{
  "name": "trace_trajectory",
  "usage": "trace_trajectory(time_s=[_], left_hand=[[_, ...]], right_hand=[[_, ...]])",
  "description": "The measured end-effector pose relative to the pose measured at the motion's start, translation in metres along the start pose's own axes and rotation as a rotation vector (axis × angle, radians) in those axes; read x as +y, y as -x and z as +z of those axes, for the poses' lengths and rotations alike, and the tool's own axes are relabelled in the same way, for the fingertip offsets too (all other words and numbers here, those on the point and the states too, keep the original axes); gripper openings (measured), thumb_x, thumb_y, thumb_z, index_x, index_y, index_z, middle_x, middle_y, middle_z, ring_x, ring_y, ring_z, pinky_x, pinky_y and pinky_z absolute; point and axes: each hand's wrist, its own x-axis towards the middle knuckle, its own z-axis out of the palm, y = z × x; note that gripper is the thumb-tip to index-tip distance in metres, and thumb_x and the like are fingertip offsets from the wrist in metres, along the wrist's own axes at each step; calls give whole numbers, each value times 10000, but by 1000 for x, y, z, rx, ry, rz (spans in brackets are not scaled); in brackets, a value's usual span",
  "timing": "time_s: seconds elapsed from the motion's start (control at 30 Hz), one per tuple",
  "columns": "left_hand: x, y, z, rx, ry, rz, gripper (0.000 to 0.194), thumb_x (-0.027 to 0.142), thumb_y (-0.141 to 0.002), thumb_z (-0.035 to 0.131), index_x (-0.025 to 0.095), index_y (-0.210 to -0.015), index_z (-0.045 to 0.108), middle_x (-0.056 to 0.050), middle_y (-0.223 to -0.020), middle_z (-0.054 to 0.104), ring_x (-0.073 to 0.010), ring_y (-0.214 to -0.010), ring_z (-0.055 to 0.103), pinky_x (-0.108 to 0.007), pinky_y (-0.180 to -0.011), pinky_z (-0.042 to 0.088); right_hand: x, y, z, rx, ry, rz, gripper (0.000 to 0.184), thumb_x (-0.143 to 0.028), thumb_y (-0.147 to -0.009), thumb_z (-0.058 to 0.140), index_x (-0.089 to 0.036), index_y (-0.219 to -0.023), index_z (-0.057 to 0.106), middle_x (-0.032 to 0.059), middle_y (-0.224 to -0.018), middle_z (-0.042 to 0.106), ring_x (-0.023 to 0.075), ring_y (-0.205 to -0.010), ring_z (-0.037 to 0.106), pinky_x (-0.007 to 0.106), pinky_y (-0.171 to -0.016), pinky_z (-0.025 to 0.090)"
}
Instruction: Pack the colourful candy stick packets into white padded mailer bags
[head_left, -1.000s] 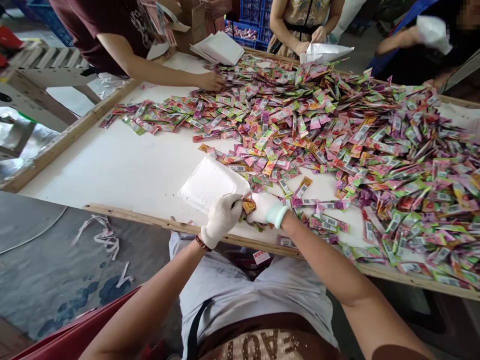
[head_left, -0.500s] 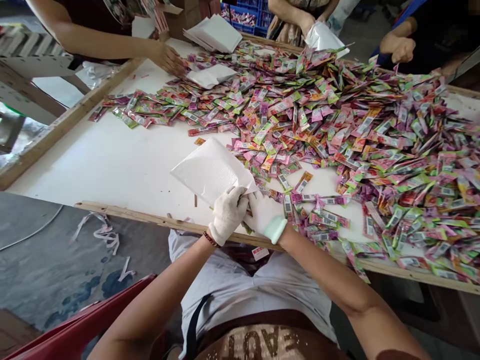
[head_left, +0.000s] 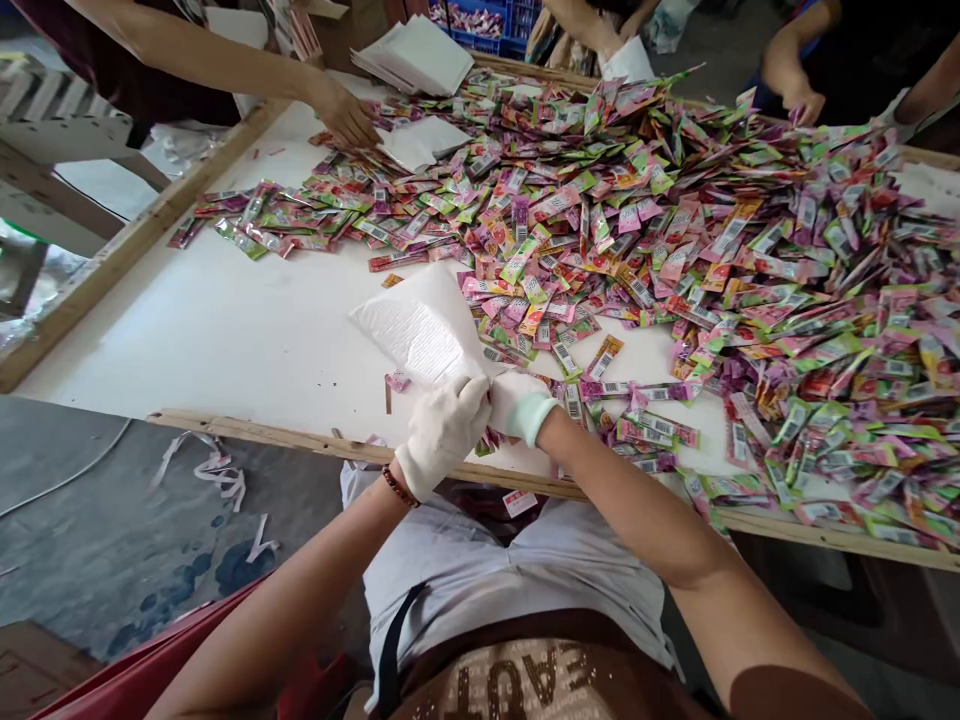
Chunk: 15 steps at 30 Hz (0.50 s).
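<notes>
Nearest, below the grip, the shirt [head_left: 517, 680] carries large lettering; "EAUT" is legible. The grip of the left hand [head_left: 448, 428] is closed on the near edge of the white bag [head_left: 424, 320], apparently to steady it. The right hand [head_left: 517, 402] meets the same edge; its hold cannot be told. The bag extends ahead over the tabletop [head_left: 225, 320]. Right of the grip and beyond, loose packets [head_left: 600, 250] show barcodes; finer print is unreadable.

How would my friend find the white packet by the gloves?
Find the white tabletop heaped with colourful sachets. At the near edge, the gloved left hand and right hand meet at the white packet. Those hands set it apart from the white stack farther back.
</notes>
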Motion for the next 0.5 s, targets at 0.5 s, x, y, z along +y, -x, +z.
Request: trace_trajectory(time_s=[0.5], left_hand=[[-5,-7,-11,36,715,-262,246,250,-855,530,171,-626,568,20,-557,466,-101,-543,420,-249,-546,320]], right_hand=[[15,-11,-7,125,-345,-52,249,-359,-907,638,-134,-978,719,134,-1034,756,249,-1000,700,305,-870,509]])
